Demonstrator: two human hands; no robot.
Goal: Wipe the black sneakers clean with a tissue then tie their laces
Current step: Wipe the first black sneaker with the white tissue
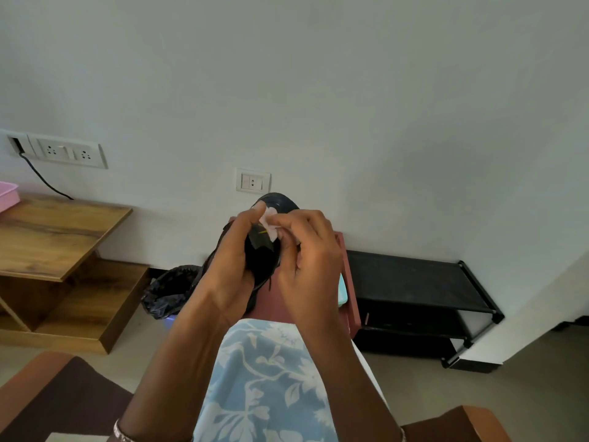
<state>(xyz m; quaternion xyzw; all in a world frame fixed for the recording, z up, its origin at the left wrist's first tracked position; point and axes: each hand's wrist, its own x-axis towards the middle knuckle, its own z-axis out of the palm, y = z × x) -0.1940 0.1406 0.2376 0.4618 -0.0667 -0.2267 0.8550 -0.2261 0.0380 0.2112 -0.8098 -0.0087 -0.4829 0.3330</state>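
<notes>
Left hand (234, 266) fingers curled round a raised black sneaker (263, 250), right hand (310, 260) fingers pinching a tissue (269, 223) against it

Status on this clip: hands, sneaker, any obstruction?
Left hand grips the black sneaker, held up off the lap. Right hand pinches the tissue against it. Second sneaker not in view. Nothing blocking the hands.

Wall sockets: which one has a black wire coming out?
The long socket plate at far left: a black wire hangs from its left end. The small socket behind the sneaker has no wire.
</notes>
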